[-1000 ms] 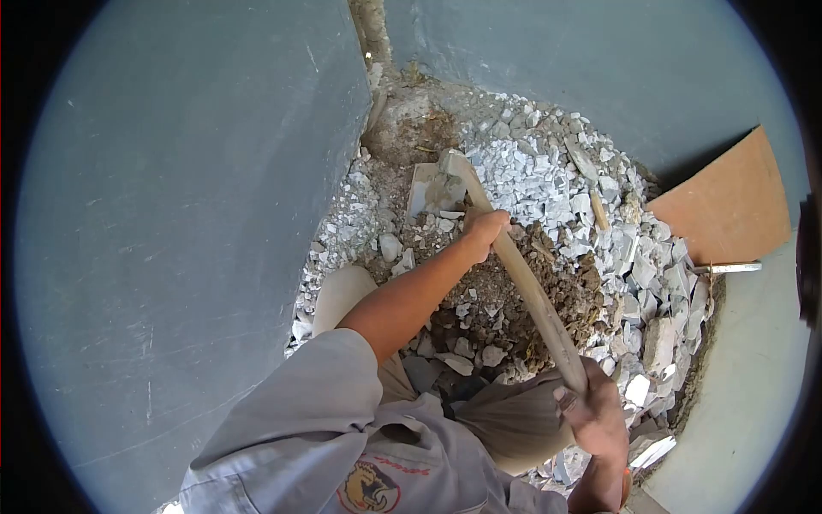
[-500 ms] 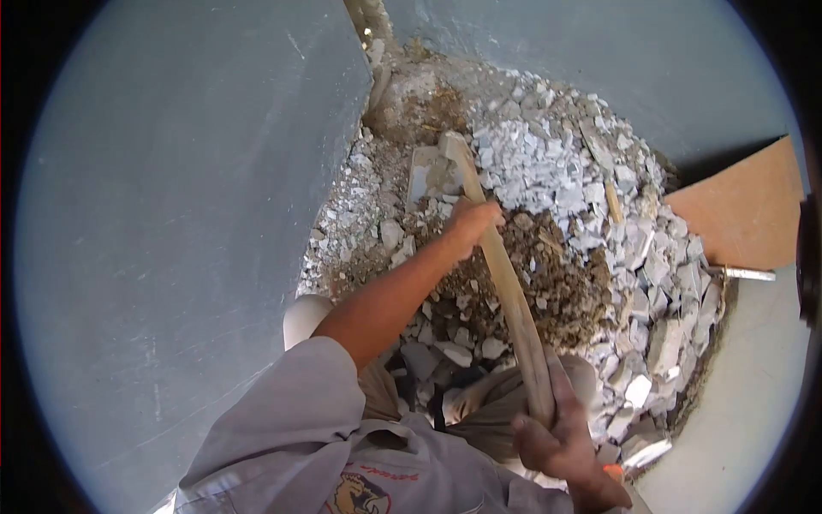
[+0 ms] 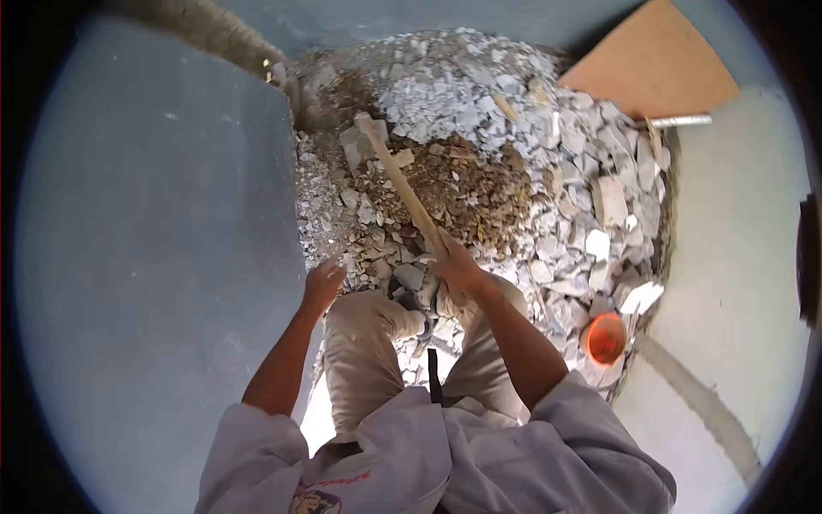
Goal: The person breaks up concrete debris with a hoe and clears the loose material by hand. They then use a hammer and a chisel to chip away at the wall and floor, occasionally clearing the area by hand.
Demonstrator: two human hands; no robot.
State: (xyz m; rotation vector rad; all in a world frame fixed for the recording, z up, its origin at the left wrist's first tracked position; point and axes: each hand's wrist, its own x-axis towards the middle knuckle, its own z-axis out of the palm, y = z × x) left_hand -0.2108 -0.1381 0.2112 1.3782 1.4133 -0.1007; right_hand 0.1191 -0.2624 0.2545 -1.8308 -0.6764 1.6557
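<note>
My right hand [image 3: 457,264] is wrapped round the wooden handle of a hoe [image 3: 402,190], near its lower end. The handle slants up and left over the rubble, and the hoe's flat, dusty blade [image 3: 353,149] rests on the debris near the wall corner. My left hand [image 3: 325,281] is off the handle, beside the left wall and above my knee, with loosely bent fingers and nothing in it. Under the hoe lies brown, crumbly soil [image 3: 479,193] mixed with broken pieces.
White and grey rubble [image 3: 591,188] covers the floor to the right. An orange bucket [image 3: 604,340] stands at the lower right. A brown board [image 3: 655,64] leans at the upper right. Grey-blue walls [image 3: 188,257] enclose the left and back.
My left hand has let go of the hoe handle and moved down and left. My right hand still grips it. The view has shifted, bringing the orange bucket into sight.
</note>
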